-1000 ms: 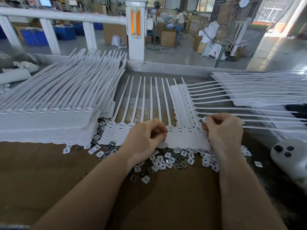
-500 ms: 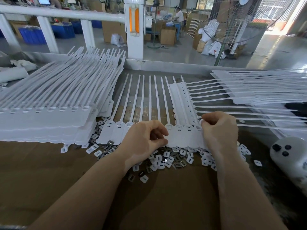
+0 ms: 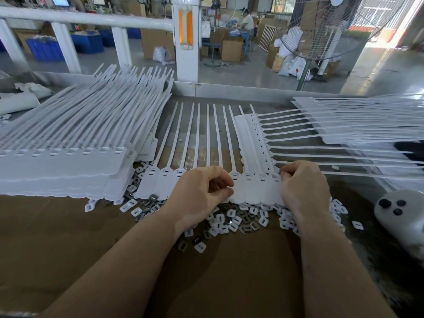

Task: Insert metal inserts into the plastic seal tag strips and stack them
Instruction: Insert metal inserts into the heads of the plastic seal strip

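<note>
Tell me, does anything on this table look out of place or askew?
Mostly no. The inserts lie scattered loose around the hands, some under the strip. One strip lies crosswise on the strip being filled, its tails pointing right. One stray insert sits apart, near the white device.

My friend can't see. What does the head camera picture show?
Two hands work on a white seal tag strip: the left hand and right hand curl over its heads, above scattered small inserts. A tall strip stack sits left.
</note>
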The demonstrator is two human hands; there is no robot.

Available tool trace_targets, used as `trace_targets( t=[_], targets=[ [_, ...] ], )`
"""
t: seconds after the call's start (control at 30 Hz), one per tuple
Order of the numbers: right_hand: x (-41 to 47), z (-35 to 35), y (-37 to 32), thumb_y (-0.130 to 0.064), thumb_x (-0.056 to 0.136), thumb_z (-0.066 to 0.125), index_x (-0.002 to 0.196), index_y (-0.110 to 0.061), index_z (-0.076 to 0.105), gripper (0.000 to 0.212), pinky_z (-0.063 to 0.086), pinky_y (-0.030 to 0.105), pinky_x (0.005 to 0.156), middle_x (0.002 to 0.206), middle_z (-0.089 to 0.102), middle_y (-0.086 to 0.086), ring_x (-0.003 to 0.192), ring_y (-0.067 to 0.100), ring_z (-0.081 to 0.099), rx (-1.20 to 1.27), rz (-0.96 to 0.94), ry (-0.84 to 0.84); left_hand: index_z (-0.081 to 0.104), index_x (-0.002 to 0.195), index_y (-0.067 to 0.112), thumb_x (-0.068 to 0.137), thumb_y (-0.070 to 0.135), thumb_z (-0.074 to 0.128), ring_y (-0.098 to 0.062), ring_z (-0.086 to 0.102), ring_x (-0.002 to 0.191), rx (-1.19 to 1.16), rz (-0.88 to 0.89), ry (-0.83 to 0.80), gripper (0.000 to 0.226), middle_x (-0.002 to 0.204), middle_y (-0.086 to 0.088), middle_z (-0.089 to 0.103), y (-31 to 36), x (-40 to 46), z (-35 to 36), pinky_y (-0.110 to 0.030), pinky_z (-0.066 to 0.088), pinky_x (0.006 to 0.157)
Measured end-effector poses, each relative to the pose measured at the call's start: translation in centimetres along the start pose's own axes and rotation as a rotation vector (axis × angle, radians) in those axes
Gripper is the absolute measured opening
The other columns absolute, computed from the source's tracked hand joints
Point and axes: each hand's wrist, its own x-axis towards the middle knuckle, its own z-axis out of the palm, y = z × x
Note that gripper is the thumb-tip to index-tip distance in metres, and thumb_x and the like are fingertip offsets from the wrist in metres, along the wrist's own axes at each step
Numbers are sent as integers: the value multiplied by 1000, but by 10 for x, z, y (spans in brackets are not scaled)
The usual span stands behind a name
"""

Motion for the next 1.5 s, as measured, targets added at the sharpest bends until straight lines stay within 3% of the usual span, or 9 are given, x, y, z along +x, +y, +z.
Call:
trace_targets(
  t=[0.1, 0.2, 0.4, 0.53, 0.63, 0.9, 1.03, 1.13, 1.5],
  targets=[
    [-1, -1, -2, -18, 94, 52, 105, -13, 67, 19, 49, 34, 77, 97, 67, 6, 84, 20, 60, -10, -13, -23, 61, 79, 38, 81, 22, 69, -1, 55, 81, 67, 21, 32, 18, 82, 21, 59, -2, 1, 0, -10, 45, 74],
    [-3, -3, -4, -23, 94, 53, 104, -12, 68, 21, 51, 40, 82, 91, 68, 5, 79, 19, 61, -20, -21, -55, 66, 91, 33, 83, 29, 66, -2, 43, 95, 182, 29, 6, 8, 89, 25, 52, -5, 3, 1, -16, 35, 83],
    [-3, -6, -6, -23, 94, 54, 103, -16, 68, 18, 46, 48, 90, 89, 67, 1, 82, 20, 60, 17, -1, -127, 65, 110, 31, 85, 32, 64, -2, 34, 104, 298, 60, -29, 25, 108, 19, 52, -12, 4, 5, -15, 22, 92],
    [-1, -5, -5, -18, 94, 53, 103, -15, 68, 17, 48, 48, 87, 88, 67, 4, 74, 21, 57, 89, -7, -163, 62, 116, 32, 84, 31, 64, -3, 30, 109, 310, 45, -35, 31, 116, 17, 50, -13, 5, 5, -14, 18, 92],
    [1, -3, -3, -17, 95, 51, 104, -15, 65, 17, 51, 42, 81, 90, 63, 2, 73, 17, 55, 129, 1, -157, 62, 114, 32, 84, 31, 65, -2, 31, 107, 298, 28, -32, 30, 114, 17, 49, -12, 5, 5, -14, 18, 92],
    [2, -1, -4, -17, 97, 46, 112, -14, 57, 19, 50, 39, 86, 105, 56, 2, 90, 20, 56, 224, 5, -125, 60, 115, 31, 82, 30, 67, -6, 33, 115, 268, 18, -10, 33, 110, 17, 40, -11, 5, 4, -20, 23, 100],
    [2, -3, -5, -15, 97, 45, 110, -14, 58, 18, 38, 26, 79, 99, 45, -5, 90, 10, 45, 261, -37, -69, 60, 114, 33, 82, 30, 68, -8, 34, 116, 254, 11, 0, 33, 110, 17, 41, -10, 5, 4, -19, 23, 98],
    [2, -3, -7, -15, 97, 44, 109, -14, 57, 17, 44, 31, 84, 100, 47, -4, 93, 14, 50, 274, -54, -54, 59, 112, 34, 81, 31, 68, -7, 34, 115, 239, 5, 13, 33, 109, 18, 41, -10, 4, 4, -19, 22, 96],
    [3, -5, -7, -15, 97, 44, 108, -14, 58, 17, 44, 34, 89, 99, 48, -4, 92, 14, 50, 282, -110, -14, 58, 114, 34, 81, 32, 68, -7, 33, 114, 251, 11, 29, 35, 106, 19, 38, -11, 6, 5, -19, 23, 94]
  ],
)
